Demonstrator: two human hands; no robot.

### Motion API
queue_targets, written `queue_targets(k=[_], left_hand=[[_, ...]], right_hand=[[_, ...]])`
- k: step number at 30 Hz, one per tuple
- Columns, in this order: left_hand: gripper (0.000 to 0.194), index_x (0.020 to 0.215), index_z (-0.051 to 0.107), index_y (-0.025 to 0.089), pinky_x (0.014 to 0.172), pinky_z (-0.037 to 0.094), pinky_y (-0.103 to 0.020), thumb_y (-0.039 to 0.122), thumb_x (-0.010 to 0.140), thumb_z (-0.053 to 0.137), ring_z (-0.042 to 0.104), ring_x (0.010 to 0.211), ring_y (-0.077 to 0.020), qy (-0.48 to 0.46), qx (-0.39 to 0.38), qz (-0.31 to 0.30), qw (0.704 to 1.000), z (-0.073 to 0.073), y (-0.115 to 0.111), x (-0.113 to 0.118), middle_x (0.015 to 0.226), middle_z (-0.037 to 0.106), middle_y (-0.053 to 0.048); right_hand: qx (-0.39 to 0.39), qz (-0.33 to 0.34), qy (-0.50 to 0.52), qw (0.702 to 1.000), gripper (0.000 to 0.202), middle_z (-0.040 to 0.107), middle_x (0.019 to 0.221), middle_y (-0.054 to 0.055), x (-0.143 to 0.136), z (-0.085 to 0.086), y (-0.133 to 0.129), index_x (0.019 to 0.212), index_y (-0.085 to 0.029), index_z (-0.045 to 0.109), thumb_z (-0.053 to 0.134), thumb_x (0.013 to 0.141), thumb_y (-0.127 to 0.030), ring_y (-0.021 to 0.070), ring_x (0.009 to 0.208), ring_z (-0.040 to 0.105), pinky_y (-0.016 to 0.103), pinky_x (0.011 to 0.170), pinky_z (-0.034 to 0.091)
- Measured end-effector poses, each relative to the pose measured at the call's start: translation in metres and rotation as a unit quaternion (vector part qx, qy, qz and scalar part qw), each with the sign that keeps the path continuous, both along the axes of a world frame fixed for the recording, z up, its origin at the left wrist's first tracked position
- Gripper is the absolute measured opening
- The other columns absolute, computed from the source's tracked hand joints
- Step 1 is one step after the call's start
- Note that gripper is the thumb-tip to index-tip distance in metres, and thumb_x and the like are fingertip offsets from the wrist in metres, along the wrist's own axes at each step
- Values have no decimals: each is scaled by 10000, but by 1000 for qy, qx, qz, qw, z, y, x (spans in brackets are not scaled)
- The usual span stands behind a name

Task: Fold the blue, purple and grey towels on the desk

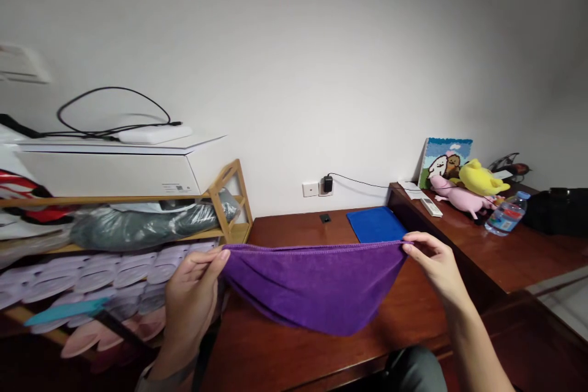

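A purple cloth [316, 288] hangs stretched between my two hands above the brown desk [275, 358]. My left hand [195, 294] pinches its left corner between thumb and fingers. At the opposite corner, my right hand [432, 263] grips the edge the same way. The stitched top edge runs nearly straight across, and the lower part sags in a curve with a few folds. Behind the cloth lies a flat blue cloth or folder [376, 224]; its front is partly hidden.
On the left, a wooden rack [239, 196] carries a white box [110, 173], a bagged item and rows of slippers [96, 278]. The raised right surface holds a remote [432, 206], plush toys [463, 196], a water bottle [506, 214] and a black bag [558, 211]. A charger [327, 183] sits in the wall socket.
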State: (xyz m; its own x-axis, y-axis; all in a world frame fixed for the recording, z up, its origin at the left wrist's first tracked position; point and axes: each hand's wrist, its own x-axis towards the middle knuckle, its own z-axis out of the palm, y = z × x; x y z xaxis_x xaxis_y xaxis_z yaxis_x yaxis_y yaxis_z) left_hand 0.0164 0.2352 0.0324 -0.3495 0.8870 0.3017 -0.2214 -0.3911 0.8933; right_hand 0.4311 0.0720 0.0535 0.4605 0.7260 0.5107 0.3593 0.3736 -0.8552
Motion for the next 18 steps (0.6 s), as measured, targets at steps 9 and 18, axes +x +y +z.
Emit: queue_targets(k=[9,18], left_hand=[[319,801,679,225,877,660,-326,453,707,882,782,863,-178,109,85,99,985,3,-4,2,887,817,-14],[331,752,659,250,667,657,-277,433,640,911,742,712,-164,78,92,95,988,22,-14,6,791,784,-6]], right_hand=[[14,11,6,1000,353,784,908,69,8,-5,-1,848,-228,821,929,763,-553,201,808,716,289,697,582],[28,28,12,999,383,761,903,74,14,-4,-6,790,-211,790,963,720,-545,190,794,700,285,684,581]])
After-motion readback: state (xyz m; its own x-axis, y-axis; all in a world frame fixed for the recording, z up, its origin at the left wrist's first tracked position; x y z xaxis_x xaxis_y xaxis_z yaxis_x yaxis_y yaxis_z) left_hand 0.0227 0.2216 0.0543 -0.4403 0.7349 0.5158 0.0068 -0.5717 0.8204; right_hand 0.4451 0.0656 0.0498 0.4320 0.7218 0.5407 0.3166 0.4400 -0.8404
